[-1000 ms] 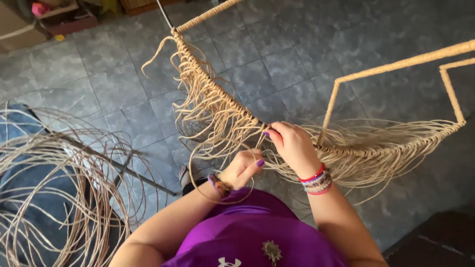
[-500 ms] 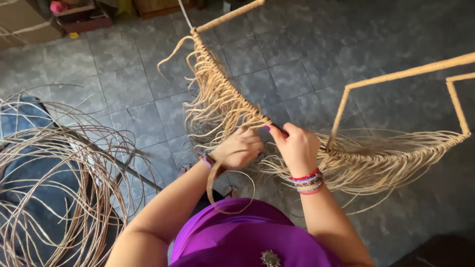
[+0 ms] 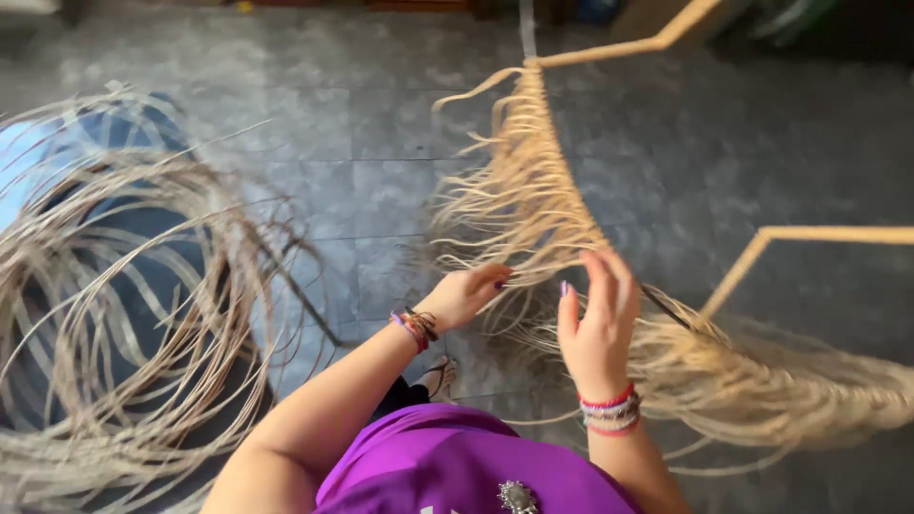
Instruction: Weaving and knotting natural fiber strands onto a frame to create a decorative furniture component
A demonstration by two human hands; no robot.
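Weaving: a person in a purple top stands over a wooden frame (image 3: 809, 234), working pale fibre strands (image 3: 533, 205) that hang in a thick fringe from its rail.
Landmark: the frame's wrapped rail, running from the top middle of the head view down toward the lower right.
Left hand (image 3: 468, 293): just left of the rail, fingers drawn together and pinching a few strands of the fringe; a beaded bracelet (image 3: 415, 326) sits at the wrist.
Right hand (image 3: 598, 319): right at the rail, raised with fingers loosely curled and half open; thin strands seem to pass between the fingertips, though I cannot tell whether it truly grips any.
Fringe: densest along the rail, trailing off below it toward the right edge in a long combed sweep (image 3: 790, 390).
Spare material: a big loose coil of cane (image 3: 124, 314) lies on the tiled floor (image 3: 362, 124), well to the left of the rail, over something blue.
Step in hand: by the look of it, sorting and tensioning strands at the rail between knots.
Next move: likely calls for both hands close together at the rail, one keeping the strand taut while the other loops it round.
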